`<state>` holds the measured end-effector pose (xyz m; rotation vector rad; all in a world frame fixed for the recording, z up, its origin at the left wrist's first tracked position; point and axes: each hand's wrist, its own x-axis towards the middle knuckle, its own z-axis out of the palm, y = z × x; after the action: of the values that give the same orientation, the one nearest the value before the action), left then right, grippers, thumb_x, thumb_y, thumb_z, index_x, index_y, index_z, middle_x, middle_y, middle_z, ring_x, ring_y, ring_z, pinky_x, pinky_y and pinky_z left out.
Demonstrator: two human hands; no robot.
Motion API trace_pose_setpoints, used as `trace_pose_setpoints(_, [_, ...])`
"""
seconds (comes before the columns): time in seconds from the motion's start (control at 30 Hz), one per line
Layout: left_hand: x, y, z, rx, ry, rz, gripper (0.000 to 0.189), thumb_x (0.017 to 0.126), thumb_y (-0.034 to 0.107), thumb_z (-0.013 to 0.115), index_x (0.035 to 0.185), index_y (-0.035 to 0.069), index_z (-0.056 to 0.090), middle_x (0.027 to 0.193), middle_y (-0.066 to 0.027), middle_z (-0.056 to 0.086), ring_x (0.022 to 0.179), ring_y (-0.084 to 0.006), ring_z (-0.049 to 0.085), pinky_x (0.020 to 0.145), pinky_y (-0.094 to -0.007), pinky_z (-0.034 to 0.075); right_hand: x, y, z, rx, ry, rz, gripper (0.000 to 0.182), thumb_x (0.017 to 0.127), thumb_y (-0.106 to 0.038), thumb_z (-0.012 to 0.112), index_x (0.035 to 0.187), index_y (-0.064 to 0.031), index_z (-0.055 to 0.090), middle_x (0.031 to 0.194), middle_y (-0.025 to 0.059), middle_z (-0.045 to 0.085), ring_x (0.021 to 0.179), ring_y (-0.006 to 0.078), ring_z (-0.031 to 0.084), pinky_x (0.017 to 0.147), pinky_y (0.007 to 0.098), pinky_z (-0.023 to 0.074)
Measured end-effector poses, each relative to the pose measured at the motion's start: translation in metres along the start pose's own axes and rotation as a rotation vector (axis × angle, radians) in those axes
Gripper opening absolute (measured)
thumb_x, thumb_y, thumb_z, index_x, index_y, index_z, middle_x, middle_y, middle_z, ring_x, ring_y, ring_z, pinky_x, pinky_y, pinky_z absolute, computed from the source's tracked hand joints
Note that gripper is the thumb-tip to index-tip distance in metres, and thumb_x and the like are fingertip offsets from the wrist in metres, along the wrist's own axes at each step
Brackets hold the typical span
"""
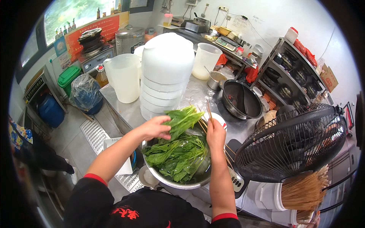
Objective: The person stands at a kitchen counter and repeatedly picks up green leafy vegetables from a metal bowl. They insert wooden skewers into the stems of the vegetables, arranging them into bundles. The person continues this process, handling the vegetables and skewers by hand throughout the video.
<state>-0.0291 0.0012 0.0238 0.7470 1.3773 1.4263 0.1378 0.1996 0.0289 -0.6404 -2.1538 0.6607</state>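
Note:
My left hand (158, 126) grips a bunch of green leafy vegetables (185, 118) above a steel basin (182, 185). More wet leafy greens (176, 156) lie in the basin, to its left and middle, with water around them. In my right hand (215, 134), at the basin's right rim, are thin wooden skewers (209, 109) whose tips point up and away from me. Other skewers (204, 125) run slantwise beside and behind that hand. A white bowl (221, 118) is partly hidden behind my right hand.
Stacked white tubs (166, 77) rise from the steel table (196, 91) beyond the basin, between two plastic jugs (124, 78) (206, 59). A divided black pot (242, 99) and a large black fan (291, 145) stand right. Skewers fill a white bucket (268, 196). A person (37, 154) is at far left.

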Motion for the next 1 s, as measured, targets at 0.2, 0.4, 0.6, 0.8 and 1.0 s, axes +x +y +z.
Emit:
trace_pose_setpoints(0.2, [0.04, -0.033, 0.009, 1.136, 0.468, 0.375, 0.036, 0.082, 0.013, 0.057, 0.115, 0.001, 0.047, 0.094, -0.0218, 0.061, 0.085, -0.0406, 0.059, 0.072, -0.0479, 0.048, -0.01, 0.01, -0.005, -0.318, 0.176, -0.162, 0.013, 0.086, -0.016, 0.056, 0.095, -0.0085, 0.062, 0.08, 0.0134, 0.057, 0.07, 0.0343, 0.057, 0.064, 0.0435, 0.0464])
trace_pose_setpoints(0.4, [0.019, -0.011, 0.049, 1.399, 0.674, 0.736, 0.034, 0.073, 0.005, 0.062, 0.105, 0.003, 0.053, 0.105, -0.0169, 0.053, 0.094, -0.0323, 0.052, 0.079, -0.0418, 0.044, -0.08, 0.027, -0.027, -0.353, -0.131, 0.026, 0.015, 0.086, -0.02, 0.054, 0.096, -0.0111, 0.061, 0.082, 0.013, 0.06, 0.073, 0.0358, 0.059, 0.063, 0.0463, 0.0468])
trace_pose_setpoints(0.6, [0.056, -0.067, 0.1, 1.215, -0.162, 0.485, 0.017, 0.074, 0.006, 0.059, 0.09, 0.002, 0.065, 0.086, -0.0169, 0.063, 0.084, -0.035, 0.061, 0.076, -0.0421, 0.05, -0.111, 0.044, -0.047, -0.239, -0.214, 0.327, 0.018, 0.087, -0.024, 0.051, 0.088, -0.0086, 0.061, 0.074, 0.0181, 0.061, 0.072, 0.0389, 0.059, 0.065, 0.0461, 0.0466])
trace_pose_setpoints(0.8, [0.097, -0.122, 0.132, 1.464, -0.143, 0.212, 0.029, 0.072, 0.015, 0.062, 0.099, 0.004, 0.059, 0.099, -0.0169, 0.062, 0.096, -0.0359, 0.056, 0.083, -0.0435, 0.046, -0.128, 0.045, -0.054, -0.223, -0.229, 0.312, 0.019, 0.088, -0.024, 0.05, 0.089, -0.009, 0.062, 0.079, 0.0169, 0.062, 0.074, 0.0379, 0.06, 0.066, 0.0458, 0.0467])
trace_pose_setpoints(1.0, [0.079, -0.105, 0.142, 1.103, -0.123, 0.064, 0.038, 0.068, 0.015, 0.064, 0.105, 0.006, 0.06, 0.102, -0.0149, 0.062, 0.106, -0.0337, 0.05, 0.092, -0.042, 0.039, -0.136, 0.055, -0.052, -0.152, -0.132, 0.281, 0.018, 0.086, -0.021, 0.056, 0.087, -0.0039, 0.062, 0.069, 0.0163, 0.059, 0.063, 0.0308, 0.058, 0.06, 0.0376, 0.0452])
